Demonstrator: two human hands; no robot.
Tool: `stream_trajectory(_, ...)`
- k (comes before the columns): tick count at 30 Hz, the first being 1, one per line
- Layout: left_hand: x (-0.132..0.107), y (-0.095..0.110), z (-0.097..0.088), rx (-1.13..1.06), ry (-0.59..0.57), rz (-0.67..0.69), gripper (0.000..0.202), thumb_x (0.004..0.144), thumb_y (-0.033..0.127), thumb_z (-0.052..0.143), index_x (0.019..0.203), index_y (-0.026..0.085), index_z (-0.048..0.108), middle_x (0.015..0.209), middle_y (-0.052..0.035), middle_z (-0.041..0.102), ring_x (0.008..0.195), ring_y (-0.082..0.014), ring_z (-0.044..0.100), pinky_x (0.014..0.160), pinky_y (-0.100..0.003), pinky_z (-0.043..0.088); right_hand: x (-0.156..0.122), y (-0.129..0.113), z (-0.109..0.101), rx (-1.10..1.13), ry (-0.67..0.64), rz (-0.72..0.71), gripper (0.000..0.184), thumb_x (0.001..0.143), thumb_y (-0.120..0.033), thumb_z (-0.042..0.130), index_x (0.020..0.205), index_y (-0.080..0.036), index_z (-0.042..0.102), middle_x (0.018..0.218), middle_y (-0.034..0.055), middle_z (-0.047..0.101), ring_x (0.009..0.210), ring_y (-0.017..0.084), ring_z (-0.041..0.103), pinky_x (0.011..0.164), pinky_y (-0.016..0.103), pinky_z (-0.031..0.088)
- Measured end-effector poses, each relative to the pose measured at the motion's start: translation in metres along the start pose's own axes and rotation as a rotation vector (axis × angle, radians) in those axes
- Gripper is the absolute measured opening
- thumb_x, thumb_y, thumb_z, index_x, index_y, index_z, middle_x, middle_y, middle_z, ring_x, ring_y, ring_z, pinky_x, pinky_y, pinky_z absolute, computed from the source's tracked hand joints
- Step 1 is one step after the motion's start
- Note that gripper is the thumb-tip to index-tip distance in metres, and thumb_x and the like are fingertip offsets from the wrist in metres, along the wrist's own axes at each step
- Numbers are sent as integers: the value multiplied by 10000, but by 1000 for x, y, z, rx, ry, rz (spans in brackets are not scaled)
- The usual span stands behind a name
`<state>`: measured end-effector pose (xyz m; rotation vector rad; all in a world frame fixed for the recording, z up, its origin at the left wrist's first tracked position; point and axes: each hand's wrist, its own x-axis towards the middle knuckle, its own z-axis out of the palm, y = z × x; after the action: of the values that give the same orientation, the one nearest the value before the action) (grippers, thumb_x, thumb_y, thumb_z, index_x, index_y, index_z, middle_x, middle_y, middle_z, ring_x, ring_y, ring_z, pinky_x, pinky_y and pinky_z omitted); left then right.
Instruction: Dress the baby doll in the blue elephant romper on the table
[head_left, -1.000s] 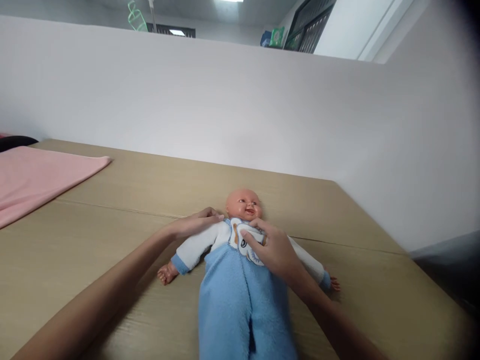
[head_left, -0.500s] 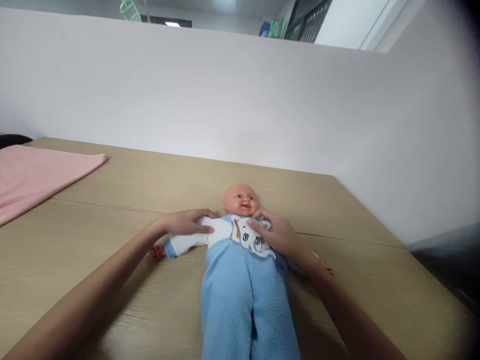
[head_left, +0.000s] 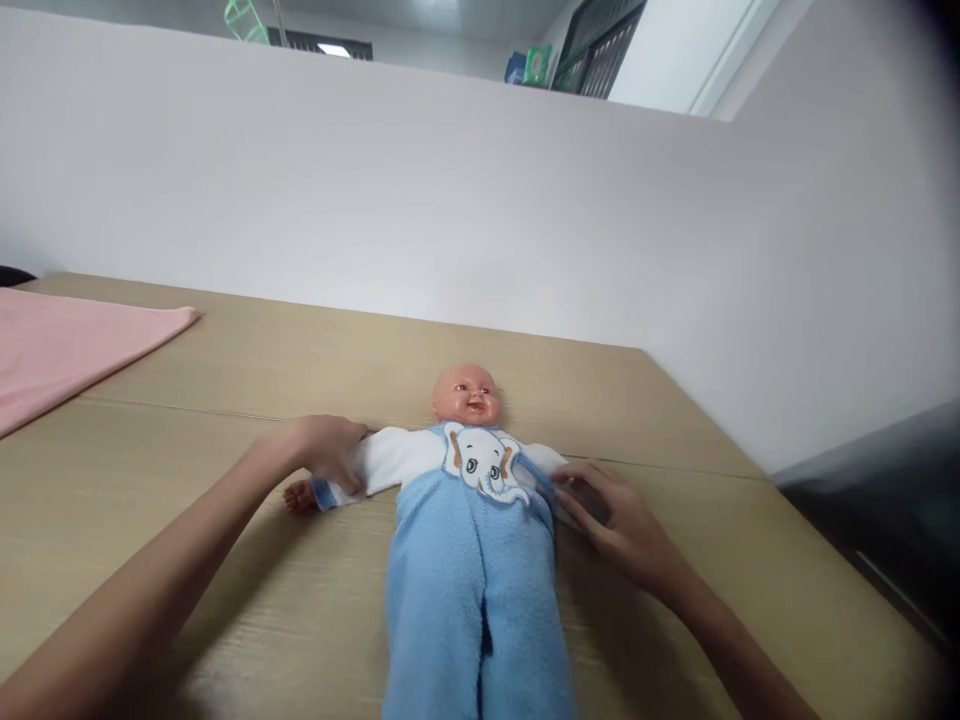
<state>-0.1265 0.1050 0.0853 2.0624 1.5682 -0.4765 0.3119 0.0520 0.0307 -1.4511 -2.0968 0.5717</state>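
A baby doll [head_left: 466, 400] lies on its back on the wooden table [head_left: 225, 380], dressed in a blue fleece suit [head_left: 472, 580] with white sleeves and an elephant picture on the chest. My left hand [head_left: 326, 450] is curled round the doll's white sleeve near the blue cuff, just beside its small bare hand. My right hand [head_left: 611, 520] lies over the doll's other arm at the edge of the blue suit, its fingers bent and pressed on the sleeve, which it mostly hides.
A pink cloth [head_left: 67, 345] lies flat at the table's far left. A white partition wall [head_left: 450, 220] runs along the back edge of the table. The table's right edge drops to a dark floor [head_left: 885, 500].
My left hand slid outward from the doll's shoulder along the sleeve to the cuff. My right hand moved off the chest picture to the doll's other arm. The elephant now shows fully.
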Motion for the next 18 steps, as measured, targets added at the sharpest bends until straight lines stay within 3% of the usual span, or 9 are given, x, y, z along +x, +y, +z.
stream_trajectory(2, -8, 6, 0, 86, 64, -53, 850, 791, 467, 899, 1569, 230, 654, 1429, -192, 787, 1300, -447, 746, 1018, -480, 588, -25, 23, -2, -77, 113, -9, 453, 1053, -675, 661, 1284, -307, 788, 1386, 127, 766, 1322, 416, 697, 1159, 604, 561)
stream_trajectory(5, -24, 28, 4, 204, 311, -15, 496, 957, 427, 812, 1362, 154, 729, 1388, -226, 763, 1327, -452, 700, 1060, -523, 568, -54, 53, -2, -102, 174, 25, 572, 1007, -657, 741, 1455, -302, 713, 1486, 157, 723, 1383, 451, 669, 1171, 660, 571)
stream_trajectory(8, -27, 67, 13, 118, 583, 229, 408, 1124, 514, 634, 1341, 174, 694, 1407, -199, 728, 1334, -423, 655, 1143, -564, 522, -69, 70, -1, -21, 192, 39, 587, 984, -630, 778, 1440, -267, 706, 1413, 178, 766, 1275, 463, 735, 1092, 662, 628)
stream_trajectory(11, -4, 118, 25, -39, 742, 535, 391, 1157, 479, 606, 1420, 191, 633, 1439, -169, 701, 1371, -386, 613, 1176, -525, 504, -69, 74, -4, 62, 187, 47, 477, 968, -574, 803, 1335, -274, 755, 1314, 161, 816, 1156, 447, 788, 1017, 639, 657)
stream_trajectory(13, 20, 148, 30, -1, 756, 642, 329, 1147, 419, 642, 1375, 182, 657, 1400, -169, 720, 1345, -388, 620, 1164, -531, 503, -64, 70, -8, 94, 214, 71, 418, 942, -531, 832, 1274, -283, 775, 1263, 142, 836, 1128, 429, 798, 1013, 614, 653)
stream_trajectory(15, 42, 170, 32, 72, 704, 634, 291, 1127, 360, 682, 1333, 155, 685, 1331, -179, 750, 1269, -386, 658, 1097, -518, 524, -58, 63, -11, 131, 254, 79, 410, 902, -515, 870, 1225, -278, 782, 1203, 124, 842, 1099, 403, 799, 993, 570, 651)
stream_trajectory(18, 64, 181, 35, 116, 664, 615, 211, 1122, 340, 696, 1211, 152, 727, 1197, -161, 786, 1164, -365, 688, 1009, -487, 525, -47, 47, -15, 198, 268, 32, 422, 897, -527, 896, 1208, -268, 779, 1125, 94, 822, 1010, 343, 789, 915, 481, 646)
